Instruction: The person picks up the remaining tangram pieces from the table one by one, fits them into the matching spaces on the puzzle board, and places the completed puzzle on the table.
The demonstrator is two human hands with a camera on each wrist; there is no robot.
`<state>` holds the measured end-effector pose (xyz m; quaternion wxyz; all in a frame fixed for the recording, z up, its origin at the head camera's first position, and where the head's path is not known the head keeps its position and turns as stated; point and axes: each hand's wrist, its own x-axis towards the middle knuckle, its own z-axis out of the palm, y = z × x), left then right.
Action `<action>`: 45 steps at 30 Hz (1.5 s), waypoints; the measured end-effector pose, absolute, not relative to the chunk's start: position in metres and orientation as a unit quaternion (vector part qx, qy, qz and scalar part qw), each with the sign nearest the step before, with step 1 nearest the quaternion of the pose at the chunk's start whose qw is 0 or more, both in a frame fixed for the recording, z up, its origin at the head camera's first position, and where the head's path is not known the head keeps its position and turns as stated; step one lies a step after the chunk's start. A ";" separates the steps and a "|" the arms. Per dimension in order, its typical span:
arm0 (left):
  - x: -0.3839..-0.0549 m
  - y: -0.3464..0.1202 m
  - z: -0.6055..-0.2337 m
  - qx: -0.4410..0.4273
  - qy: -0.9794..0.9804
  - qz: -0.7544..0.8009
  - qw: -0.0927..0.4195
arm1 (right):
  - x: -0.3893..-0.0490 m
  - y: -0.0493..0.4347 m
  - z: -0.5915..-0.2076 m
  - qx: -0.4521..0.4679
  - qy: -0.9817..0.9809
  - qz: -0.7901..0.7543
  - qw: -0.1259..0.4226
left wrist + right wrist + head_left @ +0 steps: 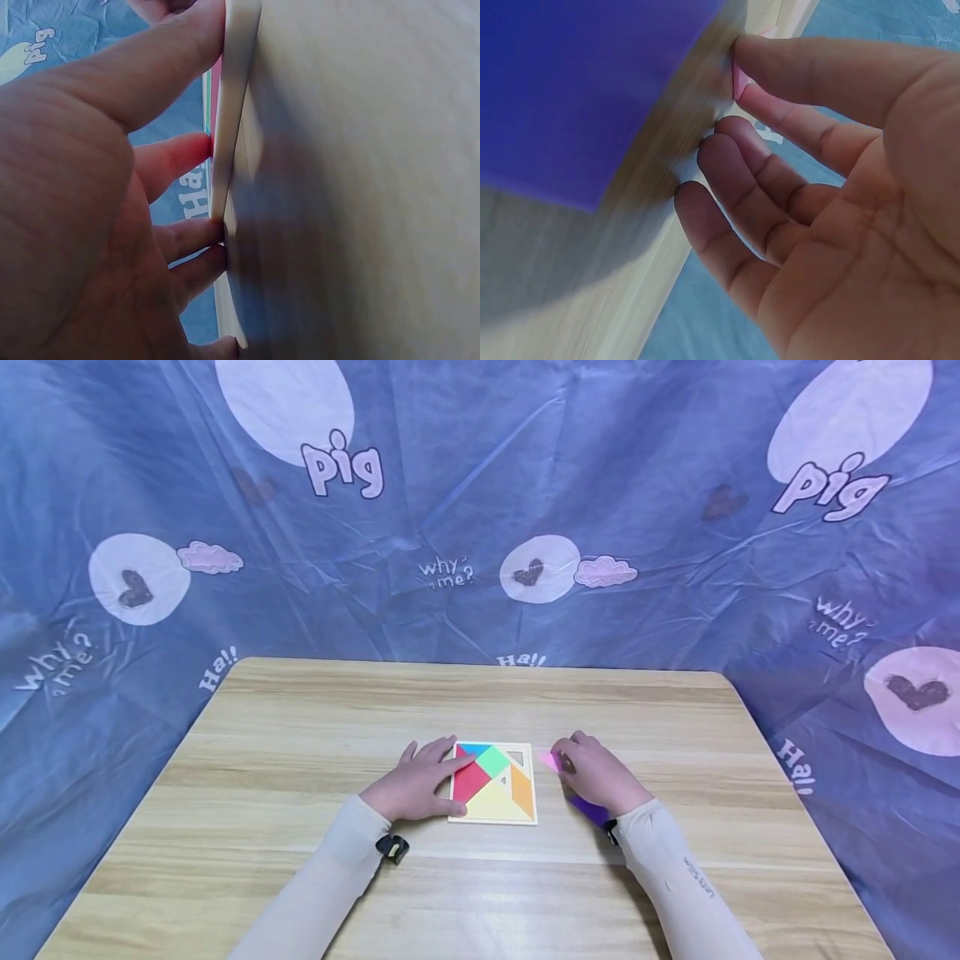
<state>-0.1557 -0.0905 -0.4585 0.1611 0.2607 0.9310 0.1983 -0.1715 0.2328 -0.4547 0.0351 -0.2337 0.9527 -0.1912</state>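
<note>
A square tangram board (495,822) lies on the table with blue (473,748), green (492,762), red (469,783), pale yellow (491,803) and orange (522,792) pieces in it. Two gaps show bare, one at its top right corner and a small one near the middle. My left hand (418,781) rests spread on the board's left side, the index finger over the red piece and the thumb at the lower left edge. Right of the board, my right hand (598,774) pinches a pink triangle (549,760) between thumb and index finger. Under that wrist lies a purple piece (587,811), large in the right wrist view.
The wooden table (345,718) extends around the board on all sides. Behind it and along both sides hangs a blue printed cloth (450,485). Dark wrist straps (392,848) sit at both cuffs.
</note>
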 end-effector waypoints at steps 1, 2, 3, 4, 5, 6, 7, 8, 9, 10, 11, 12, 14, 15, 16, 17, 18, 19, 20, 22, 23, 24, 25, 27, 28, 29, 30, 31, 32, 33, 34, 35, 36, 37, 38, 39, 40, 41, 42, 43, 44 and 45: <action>-0.156 -0.090 -0.458 0.261 0.931 0.198 0.162 | -0.171 0.233 -0.455 -0.236 0.952 -0.193 0.035; -0.156 -0.090 -0.458 0.261 0.931 0.198 0.163 | -0.171 0.234 -0.455 -0.238 0.951 -0.195 0.036; -0.156 -0.090 -0.458 0.260 0.931 0.198 0.163 | -0.171 0.234 -0.455 -0.241 0.950 -0.196 0.035; -0.156 -0.090 -0.458 0.260 0.931 0.198 0.164 | -0.171 0.235 -0.455 -0.245 0.949 -0.197 0.035; -0.156 -0.090 -0.458 0.260 0.931 0.197 0.164 | -0.171 0.235 -0.455 -0.247 0.948 -0.198 0.034; -0.156 -0.090 -0.458 0.260 0.931 0.197 0.164 | -0.171 0.235 -0.456 -0.248 0.947 -0.200 0.034; -0.156 -0.090 -0.458 0.260 0.931 0.197 0.164 | -0.172 0.236 -0.456 -0.250 0.947 -0.201 0.033; -0.156 -0.090 -0.458 0.259 0.931 0.196 0.163 | -0.172 0.236 -0.456 -0.248 0.946 -0.204 0.036; -0.156 -0.090 -0.459 0.259 0.932 0.196 0.163 | -0.173 0.236 -0.456 -0.244 0.946 -0.208 0.041; -0.156 -0.090 -0.459 0.259 0.932 0.194 0.162 | -0.173 0.236 -0.456 -0.236 0.947 -0.213 0.047; -0.156 -0.090 -0.459 0.259 0.933 0.193 0.162 | -0.174 0.236 -0.456 -0.226 0.948 -0.216 0.052; -0.156 -0.090 -0.459 0.259 0.933 0.192 0.162 | -0.174 0.236 -0.456 -0.216 0.950 -0.220 0.058; -0.156 -0.090 -0.460 0.259 0.933 0.190 0.161 | -0.174 0.236 -0.455 -0.190 0.954 -0.220 0.069; -0.156 -0.090 -0.460 0.260 0.933 0.190 0.161 | -0.174 0.235 -0.455 -0.179 0.957 -0.218 0.073; -0.156 -0.090 -0.460 0.260 0.933 0.190 0.161 | -0.173 0.234 -0.455 -0.169 0.959 -0.215 0.076; -0.156 -0.090 -0.460 0.260 0.933 0.190 0.161 | -0.173 0.234 -0.455 -0.162 0.960 -0.212 0.078; -0.156 -0.089 -0.460 0.260 0.933 0.189 0.162 | -0.172 0.233 -0.454 -0.157 0.962 -0.210 0.081; -0.156 -0.089 -0.460 0.260 0.933 0.189 0.162 | -0.171 0.232 -0.454 -0.152 0.963 -0.208 0.083; -0.156 -0.089 -0.460 0.260 0.933 0.189 0.163 | -0.170 0.231 -0.454 -0.148 0.964 -0.205 0.086; -0.156 -0.089 -0.459 0.259 0.933 0.188 0.164 | -0.169 0.229 -0.453 -0.142 0.965 -0.205 0.087; -0.156 -0.089 -0.459 0.258 0.933 0.189 0.165 | -0.169 0.228 -0.453 -0.142 0.965 -0.204 0.086; -0.156 -0.089 -0.459 0.258 0.933 0.190 0.166 | -0.168 0.227 -0.453 -0.142 0.965 -0.205 0.086; -0.155 -0.089 -0.459 0.257 0.933 0.190 0.166 | -0.168 0.227 -0.453 -0.143 0.964 -0.207 0.088; -0.156 -0.088 -0.459 0.256 0.933 0.192 0.166 | -0.168 0.226 -0.453 -0.149 0.962 -0.211 0.087; -0.156 -0.088 -0.458 0.255 0.933 0.192 0.166 | -0.169 0.226 -0.454 -0.155 0.961 -0.215 0.086; -0.156 -0.088 -0.459 0.255 0.933 0.193 0.166 | -0.169 0.226 -0.454 -0.163 0.959 -0.218 0.083; -0.156 -0.088 -0.459 0.255 0.933 0.193 0.166 | -0.169 0.226 -0.454 -0.170 0.957 -0.221 0.080; -0.156 -0.088 -0.459 0.255 0.933 0.193 0.165 | -0.169 0.227 -0.455 -0.178 0.956 -0.222 0.076; -0.156 -0.089 -0.459 0.255 0.933 0.193 0.165 | -0.169 0.227 -0.455 -0.187 0.955 -0.222 0.069; -0.156 -0.089 -0.459 0.256 0.933 0.193 0.164 | -0.169 0.228 -0.455 -0.195 0.953 -0.222 0.063; -0.155 -0.089 -0.459 0.256 0.933 0.193 0.163 | -0.169 0.229 -0.456 -0.203 0.952 -0.220 0.055; -0.155 -0.089 -0.459 0.256 0.933 0.193 0.163 | -0.169 0.229 -0.456 -0.209 0.952 -0.218 0.047; -0.155 -0.089 -0.459 0.256 0.933 0.193 0.162 | -0.169 0.229 -0.456 -0.211 0.952 -0.216 0.042; -0.155 -0.089 -0.459 0.256 0.933 0.193 0.161 | -0.169 0.229 -0.455 -0.213 0.953 -0.213 0.039; -0.155 -0.089 -0.459 0.256 0.933 0.193 0.162 | -0.169 0.229 -0.455 -0.213 0.954 -0.210 0.036; -0.155 -0.089 -0.459 0.256 0.933 0.193 0.162 | -0.168 0.228 -0.455 -0.212 0.954 -0.208 0.036; -0.155 -0.089 -0.458 0.256 0.933 0.193 0.164 | -0.168 0.227 -0.454 -0.210 0.955 -0.206 0.038; -0.155 -0.089 -0.458 0.255 0.933 0.193 0.165 | -0.168 0.226 -0.454 -0.206 0.956 -0.204 0.042; -0.155 -0.089 -0.458 0.255 0.933 0.193 0.166 | -0.167 0.225 -0.454 -0.204 0.957 -0.203 0.047; -0.155 -0.089 -0.458 0.255 0.933 0.194 0.167 | -0.167 0.223 -0.454 -0.203 0.957 -0.201 0.050; -0.155 -0.089 -0.457 0.255 0.932 0.194 0.167 | -0.166 0.222 -0.454 -0.203 0.958 -0.198 0.051; -0.155 -0.089 -0.457 0.255 0.932 0.194 0.167 | -0.166 0.221 -0.454 -0.204 0.958 -0.196 0.051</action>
